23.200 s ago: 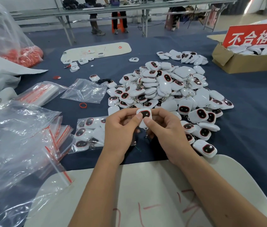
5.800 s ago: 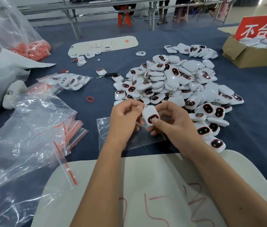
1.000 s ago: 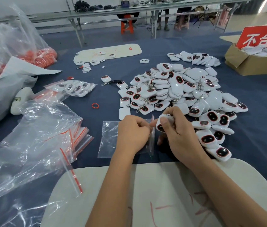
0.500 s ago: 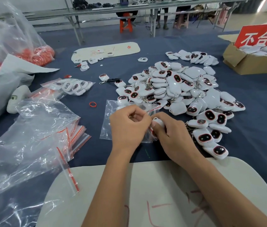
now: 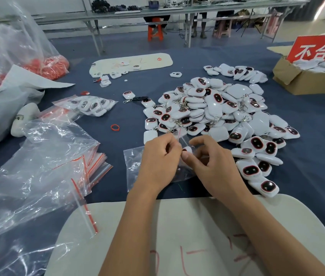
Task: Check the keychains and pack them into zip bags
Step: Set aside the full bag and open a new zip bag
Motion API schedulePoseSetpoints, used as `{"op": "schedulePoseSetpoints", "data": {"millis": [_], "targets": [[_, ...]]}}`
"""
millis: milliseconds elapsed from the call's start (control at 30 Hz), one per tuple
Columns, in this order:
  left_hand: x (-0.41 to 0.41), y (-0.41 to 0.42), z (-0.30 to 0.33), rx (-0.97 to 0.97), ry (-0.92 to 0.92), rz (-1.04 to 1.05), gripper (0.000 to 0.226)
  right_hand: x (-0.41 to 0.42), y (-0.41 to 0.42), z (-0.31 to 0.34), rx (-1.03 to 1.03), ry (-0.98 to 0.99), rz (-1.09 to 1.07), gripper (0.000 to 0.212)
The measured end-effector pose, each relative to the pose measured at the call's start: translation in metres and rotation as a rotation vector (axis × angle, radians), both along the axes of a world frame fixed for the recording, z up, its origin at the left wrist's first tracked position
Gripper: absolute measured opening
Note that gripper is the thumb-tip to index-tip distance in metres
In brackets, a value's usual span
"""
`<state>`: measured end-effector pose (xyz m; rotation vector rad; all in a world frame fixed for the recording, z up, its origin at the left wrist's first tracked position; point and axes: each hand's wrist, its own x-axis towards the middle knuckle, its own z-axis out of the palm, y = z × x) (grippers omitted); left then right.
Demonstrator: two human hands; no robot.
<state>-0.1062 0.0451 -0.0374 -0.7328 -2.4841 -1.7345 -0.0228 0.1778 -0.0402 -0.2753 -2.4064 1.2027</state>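
A clear zip bag (image 5: 135, 166) with a red seal strip lies on the blue cloth in front of me. My left hand (image 5: 159, 158) pinches its raised open edge. My right hand (image 5: 215, 164) has curled fingers and pinches a white keychain (image 5: 187, 150) at the bag's mouth, thumb just below it. Most of that keychain is hidden by the plastic and my fingers. A big pile of white keychains with dark red-rimmed faces (image 5: 217, 110) spreads just beyond and to the right of my hands.
A filled zip bag (image 5: 90, 105) and a stack of empty zip bags (image 5: 58, 156) lie to the left. A red ring (image 5: 115, 127) sits loose on the cloth. A cardboard box with a red sign (image 5: 307, 80) stands far right. A white board (image 5: 197, 236) lies under my forearms.
My right hand has brought the keychain from above the bag into its mouth. My left hand has lifted the bag's edge and keeps it open.
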Motion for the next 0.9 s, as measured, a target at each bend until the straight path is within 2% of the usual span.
{"op": "schedulePoseSetpoints", "data": {"millis": [100,233,333,367,500,567,633,700,767,833,900], "targets": [[0.001,0.001,-0.001,0.009,-0.003,-0.012,0.027,0.002,-0.001,0.000,0.020,0.049,0.023,0.009],[0.004,0.005,0.002,0.038,0.030,-0.023,0.024,0.002,-0.003,-0.001,0.009,0.021,-0.029,0.016],[0.009,0.009,0.004,0.071,0.039,-0.034,0.023,0.003,-0.003,-0.001,-0.002,0.037,-0.068,0.004],[0.011,0.010,0.005,0.078,0.047,-0.033,0.022,0.003,-0.002,0.000,0.011,0.031,-0.036,0.006],[0.011,0.012,0.007,0.095,0.126,0.079,0.023,0.006,-0.002,0.007,0.035,-0.041,0.253,0.042],[0.009,0.009,0.007,0.123,0.160,0.149,0.027,0.005,-0.002,0.008,0.039,-0.061,0.305,0.053],[0.007,0.008,0.007,0.134,0.174,0.194,0.029,0.004,-0.003,0.005,0.078,0.059,0.208,0.039],[0.007,0.010,0.006,0.132,0.171,0.203,0.030,0.005,-0.003,0.003,0.138,0.240,0.004,0.014],[0.008,0.011,0.005,0.130,0.160,0.157,0.030,0.004,0.002,0.002,0.261,0.288,-0.242,0.005],[0.010,0.014,0.004,0.122,0.132,0.082,0.031,0.000,0.009,0.000,0.484,0.093,-0.409,0.024],[0.014,0.023,0.002,0.108,0.061,0.025,0.031,-0.005,0.009,0.002,0.657,-0.253,-0.394,0.051]]}}
